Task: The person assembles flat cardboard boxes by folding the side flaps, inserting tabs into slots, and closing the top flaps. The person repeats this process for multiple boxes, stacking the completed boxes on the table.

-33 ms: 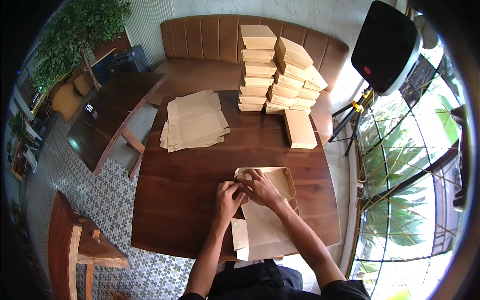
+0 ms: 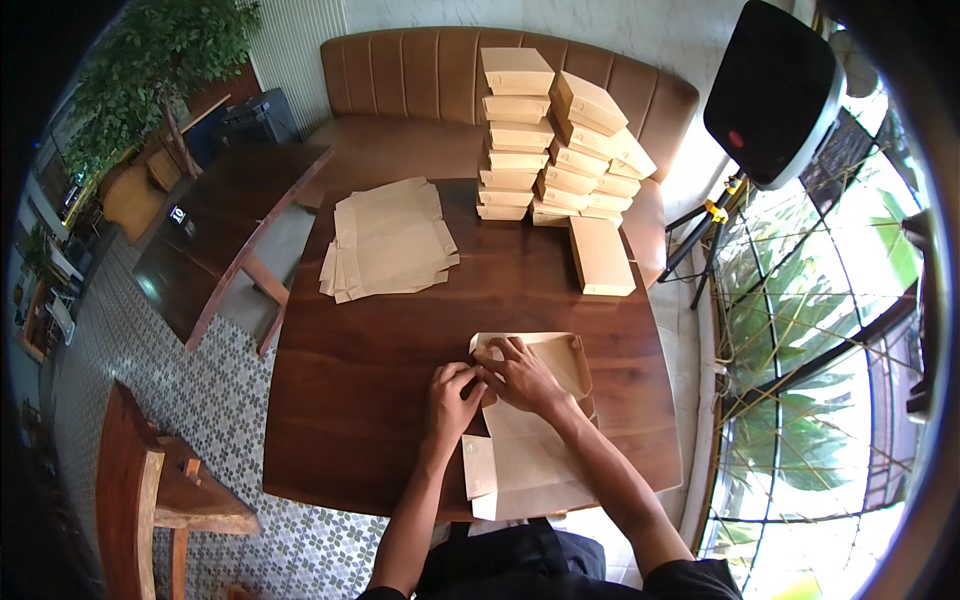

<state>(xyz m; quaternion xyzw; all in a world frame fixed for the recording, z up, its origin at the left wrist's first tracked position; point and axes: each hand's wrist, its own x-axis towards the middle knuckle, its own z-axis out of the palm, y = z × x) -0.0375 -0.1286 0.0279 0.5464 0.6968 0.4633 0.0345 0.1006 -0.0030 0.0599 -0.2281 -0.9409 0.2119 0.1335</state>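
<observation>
A partly folded brown cardboard box (image 2: 540, 450) lies at the table's near edge, slightly right of the middle. Its far end and right far corner stand up as walls, while the near panel and its side flaps lie flat. My left hand (image 2: 455, 402) is closed in a pinch at the left wall of the box, near the far left corner. Over that same corner bends my right hand (image 2: 522, 378), its fingers curled onto the cardboard from inside. The fingertips of both hands nearly meet, and the bit of cardboard between them is hidden.
Flat cardboard blanks (image 2: 390, 240) lie piled at the table's far left. Tall stacks of folded boxes (image 2: 515, 135) rise at the far edge, with a single closed box (image 2: 602, 257) in front of them. A brown bench (image 2: 400, 150) stands behind the wooden table (image 2: 350, 400).
</observation>
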